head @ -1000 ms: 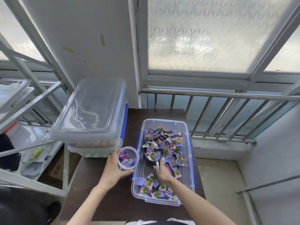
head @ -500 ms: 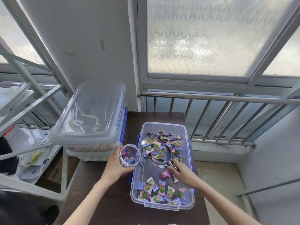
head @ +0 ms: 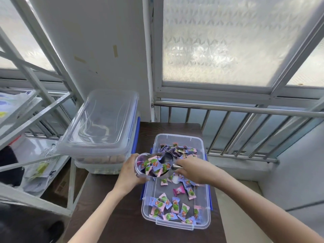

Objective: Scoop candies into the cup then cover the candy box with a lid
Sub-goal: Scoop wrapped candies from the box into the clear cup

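A clear candy box (head: 204,216) lies open on the dark table (head: 121,218), holding several wrapped candies (head: 172,207) in pink and blue. My left hand (head: 128,174) grips a clear plastic cup (head: 140,164), tilted over the box's left rim. My right hand (head: 192,168) holds the handle of a metal scoop (head: 165,157) whose bowl rests at the cup's mouth, with candies spilling from it into the cup. A clear lid (head: 103,120) lies on top of a second box at the left.
The second clear box (head: 100,163) with blue clips stands left of the candy box. A white metal rack (head: 35,120) stands at the left, a steel railing (head: 236,109) runs behind and right of the table, and frosted windows sit above.
My right hand lifted the loaded scoop out of the candy pile and swung it left to the cup's mouth. My left hand tipped the cup toward the box.
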